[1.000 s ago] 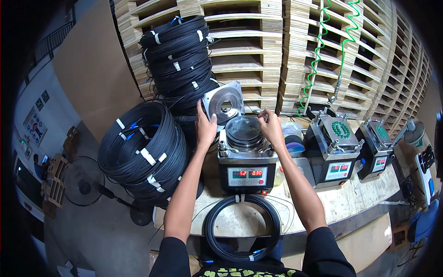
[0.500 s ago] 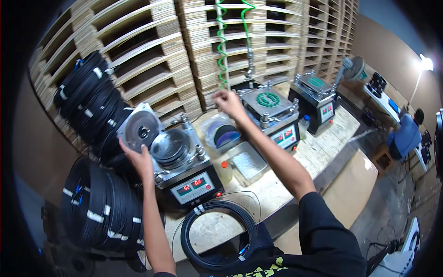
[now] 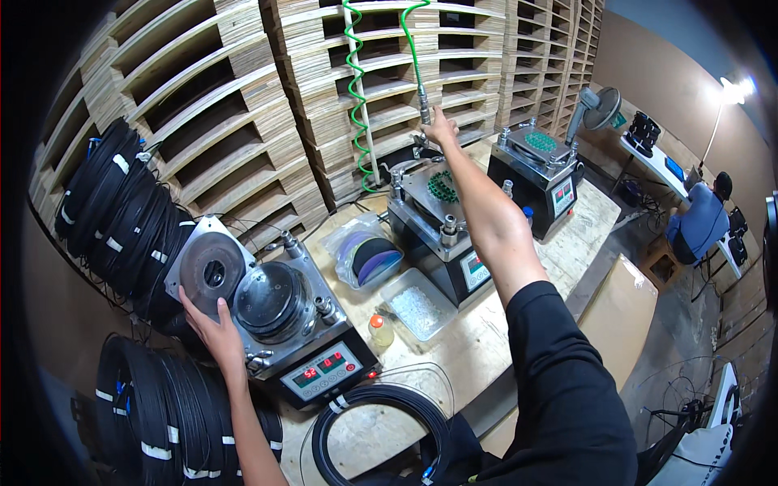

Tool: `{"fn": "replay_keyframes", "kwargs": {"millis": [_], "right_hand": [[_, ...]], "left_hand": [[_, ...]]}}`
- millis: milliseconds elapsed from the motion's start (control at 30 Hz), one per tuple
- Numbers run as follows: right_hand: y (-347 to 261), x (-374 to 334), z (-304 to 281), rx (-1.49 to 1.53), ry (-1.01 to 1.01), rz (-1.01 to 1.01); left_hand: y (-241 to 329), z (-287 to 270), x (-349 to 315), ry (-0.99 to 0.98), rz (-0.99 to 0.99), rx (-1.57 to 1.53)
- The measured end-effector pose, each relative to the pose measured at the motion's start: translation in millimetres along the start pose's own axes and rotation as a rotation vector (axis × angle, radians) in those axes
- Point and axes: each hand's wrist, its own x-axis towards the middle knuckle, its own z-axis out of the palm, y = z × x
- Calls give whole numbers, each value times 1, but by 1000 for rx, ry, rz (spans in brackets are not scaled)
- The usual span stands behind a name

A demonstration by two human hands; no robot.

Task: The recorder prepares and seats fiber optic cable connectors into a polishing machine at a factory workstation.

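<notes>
My left hand [image 3: 212, 332] is closed on the edge of a square metal plate [image 3: 180, 257] with a round grey disc on its face, thumb on top and fingers along the rim. The plate is tilted beside a polishing machine [image 3: 324, 279] that carries a dark, shiny round pad [image 3: 267, 301]. My right arm stretches far forward over a second polishing machine [image 3: 425, 235]. At its end my right hand [image 3: 442, 130] has its fingers curled at an air gun [image 3: 423, 105], which hangs from a green coiled hose [image 3: 411, 44]. The hand partly hides the gun's lower end.
Between the machines lie bagged coloured discs [image 3: 366, 253], a tray of clear liquid [image 3: 420, 306] and an orange-capped bottle [image 3: 379, 330]. A black cable coil [image 3: 324, 445] lies in front. Cable stacks [image 3: 162, 413] stand left, pallets [image 3: 389, 130] behind. A person [image 3: 701, 219] sits far right.
My right hand has moved forward and right, from above the bench to the hanging air gun. My left hand still holds the plate. The view has shifted, and the near machine's display reading has changed.
</notes>
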Motion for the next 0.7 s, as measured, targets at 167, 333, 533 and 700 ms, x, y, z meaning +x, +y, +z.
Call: {"fn": "replay_keyframes", "kwargs": {"millis": [167,333,533,700], "right_hand": [[-17,-19,15,12,-8,10],[-5,-13,-17,-15,-9,-441],[-61,-129,-32,435,-72,-804],[-117,-267,-45,922,-454,-628]], "left_hand": [[-14,-11,0,13,-9,50],[-20,5,3,23,61,-88],[-15,13,3,103,23,-46],[-13,1,1,119,-60,-104]]}}
